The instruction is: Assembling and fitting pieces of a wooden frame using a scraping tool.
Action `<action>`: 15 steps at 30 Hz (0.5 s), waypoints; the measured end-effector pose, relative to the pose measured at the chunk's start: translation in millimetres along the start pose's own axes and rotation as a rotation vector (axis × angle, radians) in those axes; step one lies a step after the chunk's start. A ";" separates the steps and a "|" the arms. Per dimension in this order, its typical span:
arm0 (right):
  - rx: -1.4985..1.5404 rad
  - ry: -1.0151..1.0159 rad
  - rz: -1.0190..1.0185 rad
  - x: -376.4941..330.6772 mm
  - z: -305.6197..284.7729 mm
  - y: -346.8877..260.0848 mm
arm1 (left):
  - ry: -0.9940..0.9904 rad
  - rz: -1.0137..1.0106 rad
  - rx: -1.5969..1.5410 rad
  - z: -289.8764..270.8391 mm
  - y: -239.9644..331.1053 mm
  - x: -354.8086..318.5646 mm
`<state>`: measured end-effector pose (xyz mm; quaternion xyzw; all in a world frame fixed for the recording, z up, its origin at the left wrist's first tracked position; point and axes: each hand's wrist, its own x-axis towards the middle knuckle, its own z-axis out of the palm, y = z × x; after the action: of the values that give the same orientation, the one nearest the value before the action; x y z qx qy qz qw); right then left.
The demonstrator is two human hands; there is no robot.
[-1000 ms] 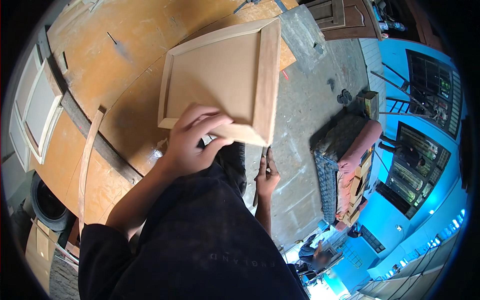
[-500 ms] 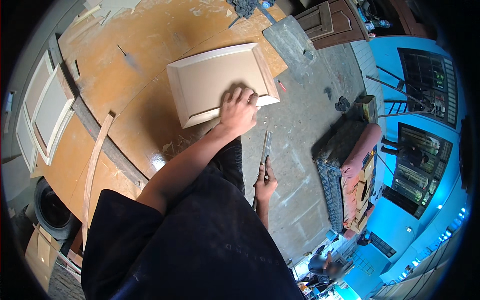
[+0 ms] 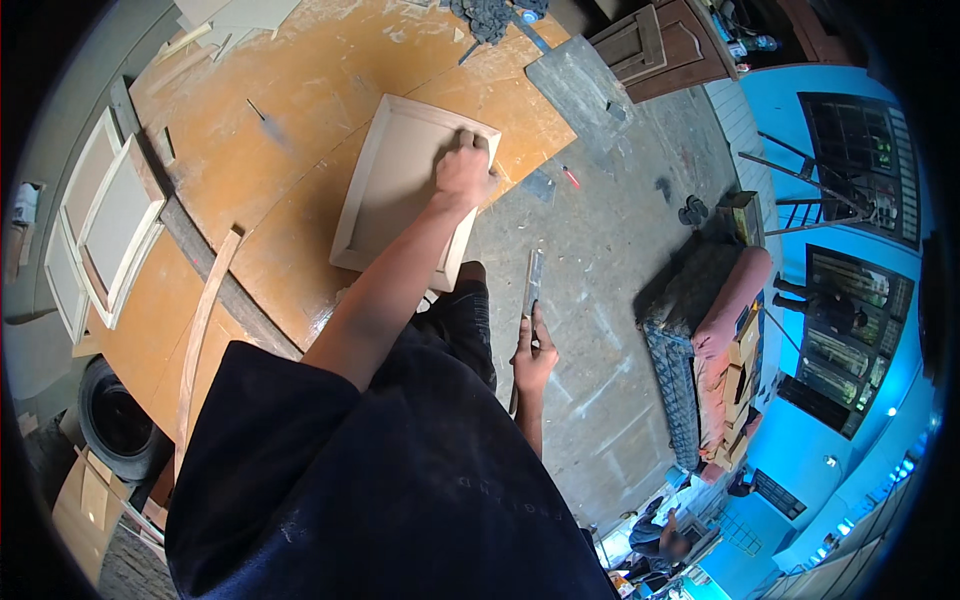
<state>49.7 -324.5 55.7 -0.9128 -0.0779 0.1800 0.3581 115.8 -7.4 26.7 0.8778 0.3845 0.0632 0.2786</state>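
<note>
A pale wooden framed panel, like a small cabinet door, lies near the right edge of the orange-brown worktable. My left hand is closed over its right-hand frame rail near the far corner, fingers curled on the wood. What lies under those fingers is hidden. Lower and to the right, my right hand grips a flat, straight grey metal tool, pointing away from me above the floor and apart from the panel. Its exact kind is unclear.
More framed panels lean at the table's left. A curved wooden strip lies nearby, with a tyre below. A grey board sits beyond. To the right stand a sofa and a ladder; people are farther off.
The panel has turned on the table, so its long sides now run toward me. My left hand has moved up and slightly left with it. My right hand still holds the tool.
</note>
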 end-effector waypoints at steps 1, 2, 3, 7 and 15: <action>-0.022 0.014 -0.063 1.4 2.4 2.9 | -0.010 -0.009 0.015 2.3 -1.3 8.0; -0.025 0.012 -0.059 0.7 1.2 -5.6 | -0.026 -0.021 0.032 3.1 -3.1 12.2; -0.003 -0.019 -0.016 1.9 0.3 -14.2 | -0.035 -0.008 0.019 1.7 -9.7 16.7; 0.048 -0.053 -0.038 -1.8 5.6 -14.3 | -0.034 0.032 0.012 -14.2 -14.1 4.6; -0.020 -0.192 -0.264 -21.3 15.5 -4.7 | 0.305 0.220 0.181 -28.8 -54.4 -123.0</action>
<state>24.0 -317.2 54.3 -0.8766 -0.2331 0.2171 0.3607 -14.0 -52.2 34.2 0.9162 0.3281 0.1906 0.1288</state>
